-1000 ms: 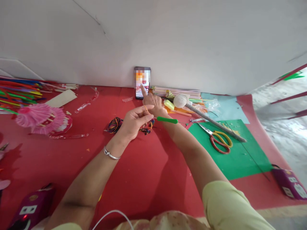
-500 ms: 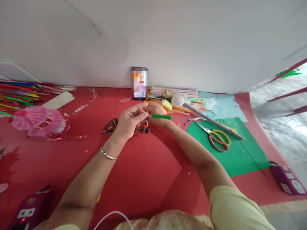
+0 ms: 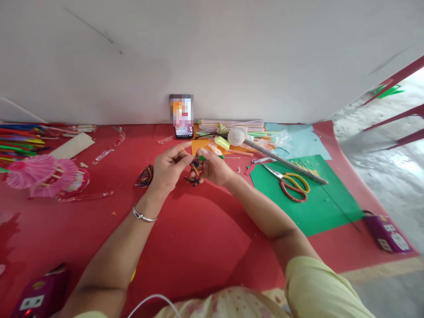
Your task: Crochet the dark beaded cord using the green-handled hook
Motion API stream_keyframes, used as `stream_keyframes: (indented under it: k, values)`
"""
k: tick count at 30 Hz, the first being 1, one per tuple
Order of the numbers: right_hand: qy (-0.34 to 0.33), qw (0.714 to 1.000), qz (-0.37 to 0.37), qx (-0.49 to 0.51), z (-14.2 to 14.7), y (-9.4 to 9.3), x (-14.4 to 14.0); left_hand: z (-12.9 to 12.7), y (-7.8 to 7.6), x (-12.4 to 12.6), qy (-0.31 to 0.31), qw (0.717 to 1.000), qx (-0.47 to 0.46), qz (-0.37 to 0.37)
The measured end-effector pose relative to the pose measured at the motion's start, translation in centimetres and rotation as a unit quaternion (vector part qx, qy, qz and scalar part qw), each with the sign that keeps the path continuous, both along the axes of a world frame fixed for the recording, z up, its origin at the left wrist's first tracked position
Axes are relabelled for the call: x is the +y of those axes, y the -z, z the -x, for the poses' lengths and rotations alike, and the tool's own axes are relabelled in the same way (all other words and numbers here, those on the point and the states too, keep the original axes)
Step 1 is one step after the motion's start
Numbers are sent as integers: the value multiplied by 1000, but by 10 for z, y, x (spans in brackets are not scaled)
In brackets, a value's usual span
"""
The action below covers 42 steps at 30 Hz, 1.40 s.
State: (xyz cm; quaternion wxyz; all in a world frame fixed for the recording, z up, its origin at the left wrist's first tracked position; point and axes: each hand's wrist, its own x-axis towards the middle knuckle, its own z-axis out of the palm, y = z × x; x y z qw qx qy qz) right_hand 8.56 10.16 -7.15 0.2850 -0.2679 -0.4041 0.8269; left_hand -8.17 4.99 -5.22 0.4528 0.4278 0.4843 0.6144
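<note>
My left hand [image 3: 169, 167] pinches an orange strand of yarn with thumb and forefinger. From between the hands hangs a small dark, multicoloured yarn piece [image 3: 192, 179]; its upper part is hidden by fingers. My right hand [image 3: 213, 168] is closed around the green-handled crochet hook [image 3: 220, 157], whose thin metal shaft points right. Its thumb and fingertips are close to the yarn piece, but I cannot tell exactly how they touch it. Left of my left hand, a wound bundle of multicoloured yarn [image 3: 145, 176] lies on the red table covering [image 3: 198, 247].
A phone [image 3: 181, 115] leans against the wall. Scissors [image 3: 287, 182] and a long grey stick with a white ball end [image 3: 237, 136] lie right, partly over green sheet [image 3: 331, 216]. A pink pleated craft [image 3: 31, 170] and pipe cleaners [image 3: 20, 141] sit left.
My right hand has turned, so its thumb and fingers now show. The crochet hook has swung round, its metal shaft now pointing right. The whole view has shifted slightly.
</note>
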Motion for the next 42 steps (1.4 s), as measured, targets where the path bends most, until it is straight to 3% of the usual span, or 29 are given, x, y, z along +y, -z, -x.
stream_keyframes:
  k: [5,10,13,17,26,32,42]
  values:
    - [-4,997,-46,-56,-5,2,0,-2,1,0,1,1000,-11,2]
    - [53,992,-97,-66,-3,3,-5,-1,-2,1,-5,999,-35,14]
    - [109,976,-164,-89,-2,4,-6,2,-2,1,14,998,-45,34]
    - [129,952,-257,-106,-5,2,-8,10,-1,1,64,995,-51,56]
    - [153,923,-335,-112,-6,15,-4,16,2,5,46,997,-30,62]
    - [164,919,-339,-115,-6,16,-5,11,4,5,16,999,15,31]
    - [178,946,-263,-67,-4,7,-5,17,2,6,52,995,-49,66]
